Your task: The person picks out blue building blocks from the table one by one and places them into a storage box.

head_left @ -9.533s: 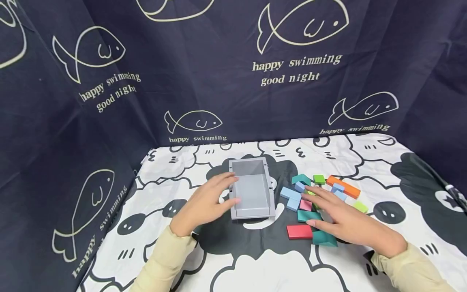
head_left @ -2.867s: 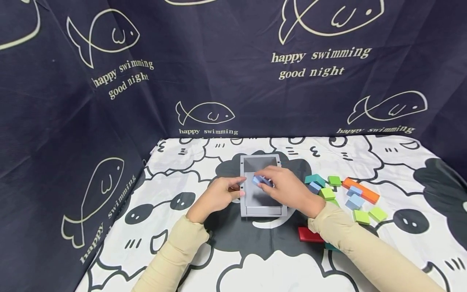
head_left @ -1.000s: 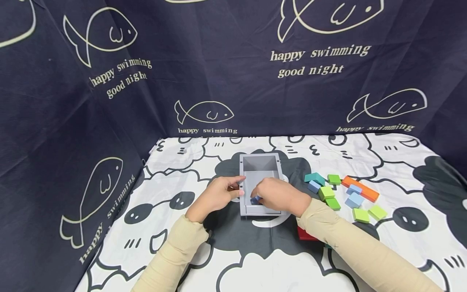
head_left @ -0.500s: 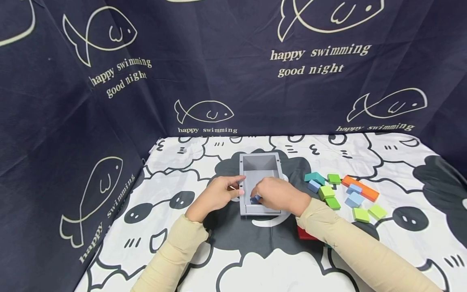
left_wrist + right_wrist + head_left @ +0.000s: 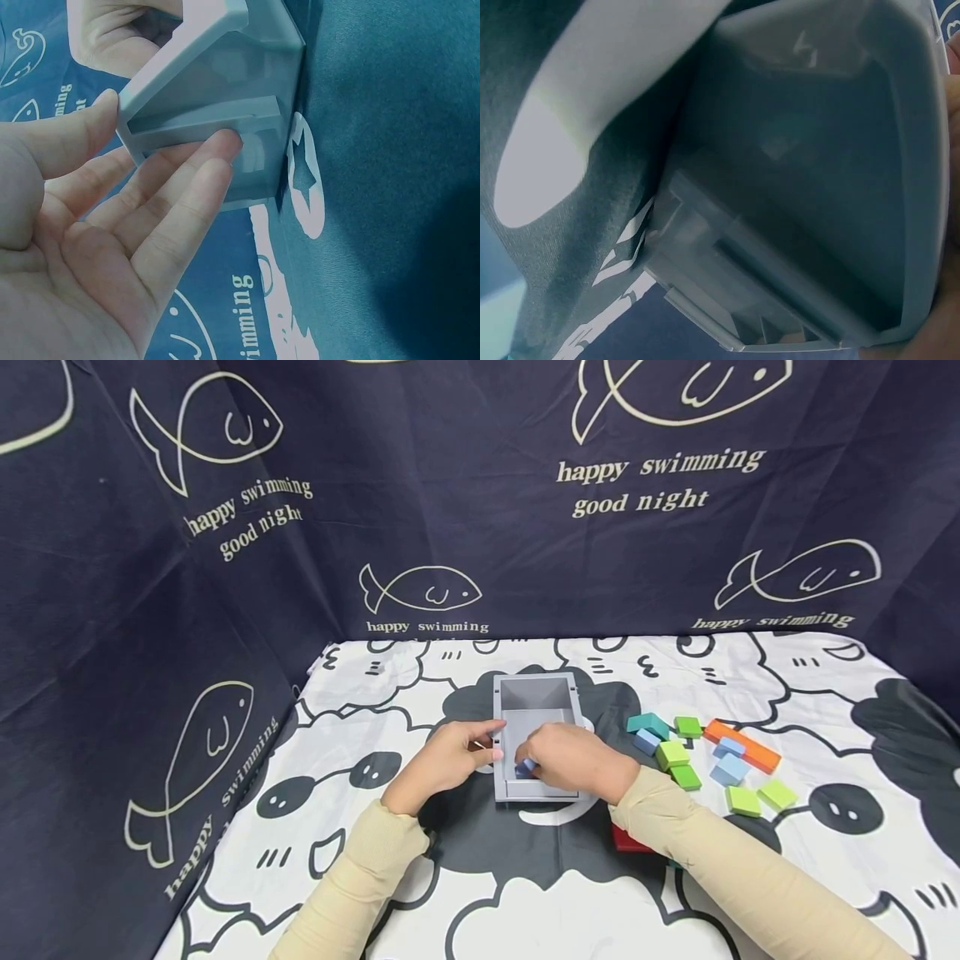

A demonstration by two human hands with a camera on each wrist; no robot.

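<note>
A grey open-topped box [image 5: 534, 693] stands on the patterned cloth. At its left rim my left hand [image 5: 444, 766] grips the wall; the left wrist view shows the thumb [image 5: 105, 112] on the rim and the fingers [image 5: 199, 176] against the outer side. My right hand [image 5: 566, 760] reaches down into the near end of the box with curled fingers, holding a small blue block [image 5: 526, 767] close to the floor. Most of that block is hidden by the hand. In the right wrist view the box's outer wall [image 5: 802, 150] fills much of the picture, and the right fingers are out of sight.
Right of the box lie loose blocks: a teal roof-shaped one [image 5: 648, 725], an orange bar [image 5: 753, 753], several green ones [image 5: 742, 801] and light blue ones [image 5: 729, 768]. A red block [image 5: 628, 841] is partly hidden under my right sleeve. A dark fish-print curtain [image 5: 420, 510] hangs behind.
From over the loose blocks, my right hand has moved left and lowered a blue block into the box. The left hand has closed on the rim. Little differs over the last second.
</note>
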